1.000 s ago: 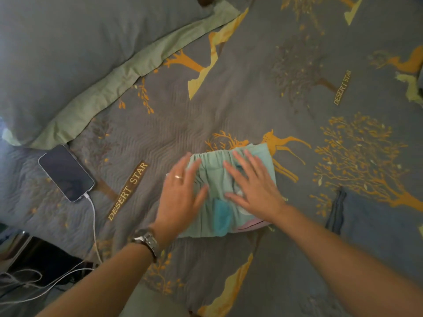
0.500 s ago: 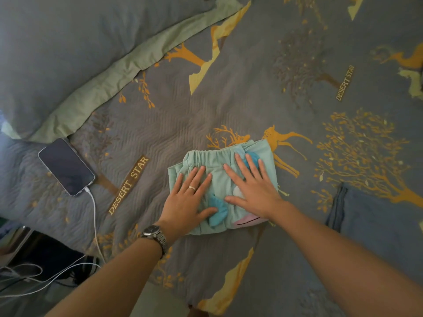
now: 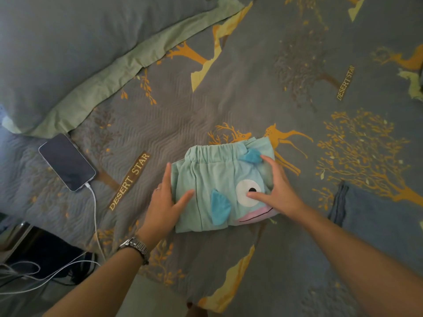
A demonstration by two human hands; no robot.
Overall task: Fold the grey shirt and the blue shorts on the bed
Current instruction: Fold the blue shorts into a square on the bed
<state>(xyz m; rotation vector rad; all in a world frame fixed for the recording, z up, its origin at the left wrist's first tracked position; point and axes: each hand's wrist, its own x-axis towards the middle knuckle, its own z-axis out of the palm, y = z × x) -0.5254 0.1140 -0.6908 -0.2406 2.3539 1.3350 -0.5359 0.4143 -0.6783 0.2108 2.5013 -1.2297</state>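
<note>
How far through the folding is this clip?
Done, by the look of it: the blue shorts lie as a compact folded bundle on the bed. In hand: left hand and right hand flank its sides. Left: the grey shirt, only partly visible at right, state unclear.

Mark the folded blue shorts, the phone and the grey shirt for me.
blue shorts [image 3: 219, 177]: head view, plain fabric below the waistband.
phone [image 3: 66, 161]: head view, middle of its dark screen.
grey shirt [image 3: 375, 216]: head view, flat fabric near its folded left edge, right of the shorts.
</note>
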